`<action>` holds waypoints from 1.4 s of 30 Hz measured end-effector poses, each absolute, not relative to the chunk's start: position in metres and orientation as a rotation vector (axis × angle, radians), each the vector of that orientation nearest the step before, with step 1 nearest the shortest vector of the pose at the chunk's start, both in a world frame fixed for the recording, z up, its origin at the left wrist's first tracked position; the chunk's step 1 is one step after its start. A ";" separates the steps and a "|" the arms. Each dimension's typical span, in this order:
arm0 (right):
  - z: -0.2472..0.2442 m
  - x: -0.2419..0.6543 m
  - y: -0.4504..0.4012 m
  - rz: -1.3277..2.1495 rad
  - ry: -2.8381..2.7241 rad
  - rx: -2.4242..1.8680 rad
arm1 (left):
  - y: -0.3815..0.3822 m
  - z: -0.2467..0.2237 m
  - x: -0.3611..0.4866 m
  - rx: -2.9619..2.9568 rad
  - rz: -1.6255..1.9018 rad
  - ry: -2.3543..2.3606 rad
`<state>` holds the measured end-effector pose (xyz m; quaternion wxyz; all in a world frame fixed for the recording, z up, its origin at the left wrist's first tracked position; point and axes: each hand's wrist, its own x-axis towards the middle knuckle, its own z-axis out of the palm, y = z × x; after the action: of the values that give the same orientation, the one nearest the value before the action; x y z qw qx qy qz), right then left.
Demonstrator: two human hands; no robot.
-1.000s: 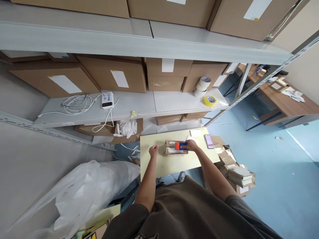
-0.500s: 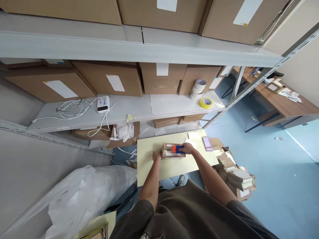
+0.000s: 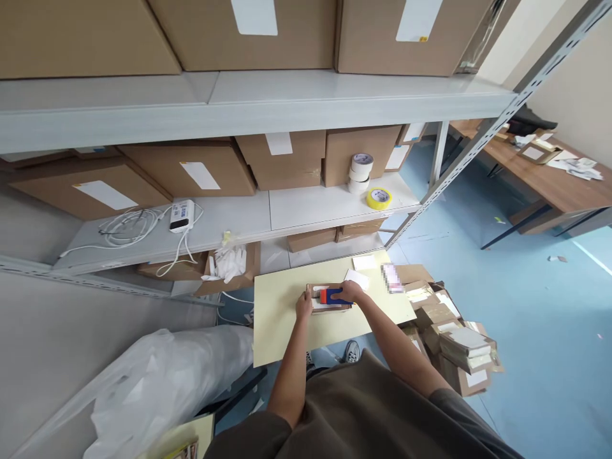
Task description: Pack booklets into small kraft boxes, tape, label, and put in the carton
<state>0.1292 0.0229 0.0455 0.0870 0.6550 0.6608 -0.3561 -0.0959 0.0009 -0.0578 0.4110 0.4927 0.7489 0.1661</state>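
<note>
A small cardboard box [image 3: 329, 308] with white patches on top lies on the pale yellow tabletop [image 3: 275, 319]. My left hand [image 3: 303, 305] grips its left end, the fingers partly hidden. Closed around a flat blue-and-orange hand tool [image 3: 331, 296], my right hand [image 3: 351, 292] holds it over the top of the box, orange end toward the left. At this size the kind of tool is unclear, and I cannot tell whether it touches the box. White paper sheets [image 3: 357, 279] lie just beyond my right hand.
A shelf rack [image 3: 306, 207] stands in front, bearing large cartons, a yellow tape roll [image 3: 379, 198], stacked white rolls [image 3: 360, 173] and a power strip [image 3: 182, 215]. Piled parcels [image 3: 466, 350] sit on the floor at right. A big plastic bag [image 3: 176, 376] bulges at left.
The camera view has shifted a little. The tool has slid slightly left over the box with my right hand, and my left hand has come higher along the box's left end.
</note>
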 end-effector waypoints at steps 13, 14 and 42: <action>0.050 0.168 0.026 -0.968 1.899 2.009 | -0.009 -0.061 -0.064 1.253 0.309 2.051; 0.051 0.180 0.025 -0.944 1.894 2.013 | -0.008 -0.061 -0.064 1.257 0.308 2.049; 0.110 0.036 0.018 -0.779 1.895 2.111 | 0.028 -0.035 -0.217 1.280 0.533 1.880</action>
<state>0.0359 0.0177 0.1104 0.0999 0.7140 0.6409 -0.2635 -0.2172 0.0280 -0.0346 0.3921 0.5042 0.7403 0.2098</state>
